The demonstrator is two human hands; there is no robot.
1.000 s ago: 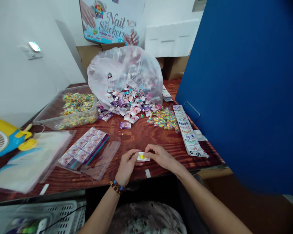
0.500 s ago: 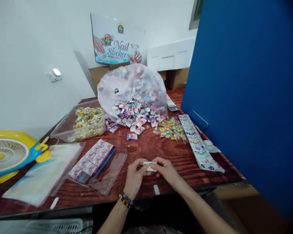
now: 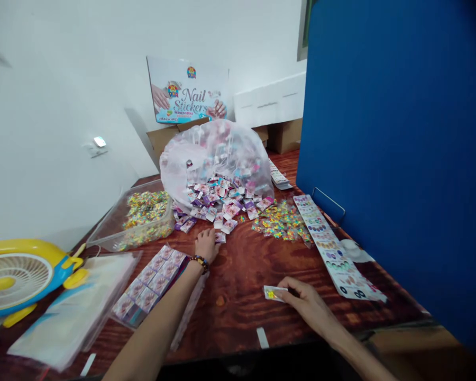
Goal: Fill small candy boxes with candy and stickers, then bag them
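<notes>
Packet [image 3: 273, 293] with a yellow print sits pinched between the thumb and fingers of the right hand [image 3: 307, 307], low on the red-brown wooden worktop [image 3: 238, 280]. The left hand [image 3: 206, 246] lies open and palm-down, its fingers stretched toward a stray purple-and-white sachet [image 3: 220, 237] at the foot of a spilled heap of sachets [image 3: 218, 203]. (A beaded bracelet [image 3: 200, 263] circles that wrist.) The heap slides out of a big clear plastic bag [image 3: 216, 153]. The left forearm crosses in front of a clear sleeve of neatly rowed sachets [image 3: 150, 280], partly covering its edge. Farther left are a clear plastic tub of colourful tiny stickers [image 3: 143, 222] and a yellow-and-blue fan [image 3: 18, 278]. Loose coloured stickers [image 3: 280, 222] lie right of the heap, near a long nail-sticker sheet [image 3: 333, 246]. A blue panel [image 3: 392, 159] blocks the whole right side, and a "Nail Stickers" card [image 3: 186, 90] stands behind the bag.
</notes>
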